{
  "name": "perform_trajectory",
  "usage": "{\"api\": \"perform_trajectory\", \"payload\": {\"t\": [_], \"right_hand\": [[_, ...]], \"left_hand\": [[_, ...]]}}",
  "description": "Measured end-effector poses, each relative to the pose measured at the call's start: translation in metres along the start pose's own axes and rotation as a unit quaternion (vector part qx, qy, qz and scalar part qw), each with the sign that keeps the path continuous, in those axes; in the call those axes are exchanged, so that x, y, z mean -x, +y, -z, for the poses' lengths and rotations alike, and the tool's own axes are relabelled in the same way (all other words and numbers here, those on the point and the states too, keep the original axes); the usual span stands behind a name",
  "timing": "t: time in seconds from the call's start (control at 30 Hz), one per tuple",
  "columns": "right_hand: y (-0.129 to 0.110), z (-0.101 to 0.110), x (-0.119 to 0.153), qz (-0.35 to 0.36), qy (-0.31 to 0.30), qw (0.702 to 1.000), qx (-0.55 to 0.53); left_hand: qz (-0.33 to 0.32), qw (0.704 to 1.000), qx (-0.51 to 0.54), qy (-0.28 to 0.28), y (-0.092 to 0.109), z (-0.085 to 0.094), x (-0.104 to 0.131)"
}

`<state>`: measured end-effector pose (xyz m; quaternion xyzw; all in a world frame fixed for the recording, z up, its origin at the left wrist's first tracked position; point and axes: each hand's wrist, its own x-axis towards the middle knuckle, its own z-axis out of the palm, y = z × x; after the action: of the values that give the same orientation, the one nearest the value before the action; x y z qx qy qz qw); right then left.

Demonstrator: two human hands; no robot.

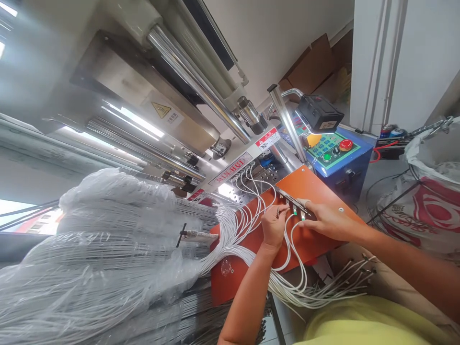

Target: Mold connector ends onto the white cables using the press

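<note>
Over the orange board, my left hand is closed in a pinch near the left part of a dark slotted metal bar. A small connector end of a white cable appears to be between its fingertips, though the fingers partly cover it. My right hand grips the bar's right end, thumb on the near side and fingers beyond. Small green-and-white connector pieces sit along the bar, with white cables curving down from them. A large bunch of white cables lies across the board to the left.
The orange board juts from a moulding machine, where several cables run into its tooling. A blue control box with buttons stands behind right. Plastic-wrapped cable bundles fill the left. A white sack hangs at right.
</note>
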<state>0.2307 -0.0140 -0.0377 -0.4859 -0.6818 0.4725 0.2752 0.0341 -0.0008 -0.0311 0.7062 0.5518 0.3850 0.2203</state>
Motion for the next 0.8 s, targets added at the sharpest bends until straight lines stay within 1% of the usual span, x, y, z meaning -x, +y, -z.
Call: {"api": "perform_trajectory", "payload": {"t": [0.1, 0.17, 0.23, 0.3, 0.37, 0.43, 0.5, 0.67, 0.73, 0.8], "right_hand": [[0.000, 0.000, 0.000, 0.005, -0.002, 1.000, -0.002], [0.000, 0.001, -0.001, 0.005, -0.006, 1.000, -0.015], [0.000, 0.002, -0.001, 0.008, -0.013, 0.999, -0.029], [0.000, 0.003, -0.001, 0.011, -0.017, 0.999, -0.038], [0.000, 0.003, -0.001, 0.013, -0.017, 0.999, -0.044], [0.000, 0.002, -0.001, 0.015, -0.018, 0.998, -0.050], [0.001, 0.001, -0.001, 0.018, -0.021, 0.998, -0.053], [0.002, -0.001, -0.002, 0.012, -0.024, 0.999, -0.037], [0.002, -0.001, -0.001, 0.005, -0.022, 0.999, -0.034], [0.001, 0.000, -0.001, 0.000, -0.019, 0.999, -0.037]], "left_hand": [[0.026, 0.999, 0.019, -0.001, 0.003, 0.001, -0.003], [0.055, 0.998, 0.035, -0.018, 0.005, 0.005, -0.004], [0.100, 0.991, 0.075, -0.043, 0.005, 0.011, -0.004], [0.159, 0.975, 0.146, -0.050, 0.003, 0.017, -0.004], [0.211, 0.953, 0.215, -0.019, -0.001, 0.022, -0.003], [0.238, 0.936, 0.258, 0.021, -0.002, 0.025, -0.002], [0.230, 0.933, 0.276, 0.040, 0.000, 0.026, 0.000], [0.146, 0.952, 0.266, 0.037, 0.014, 0.031, 0.004], [0.125, 0.962, 0.241, 0.033, 0.015, 0.034, 0.003], [0.105, 0.976, 0.192, 0.017, 0.012, 0.035, 0.001]]}}
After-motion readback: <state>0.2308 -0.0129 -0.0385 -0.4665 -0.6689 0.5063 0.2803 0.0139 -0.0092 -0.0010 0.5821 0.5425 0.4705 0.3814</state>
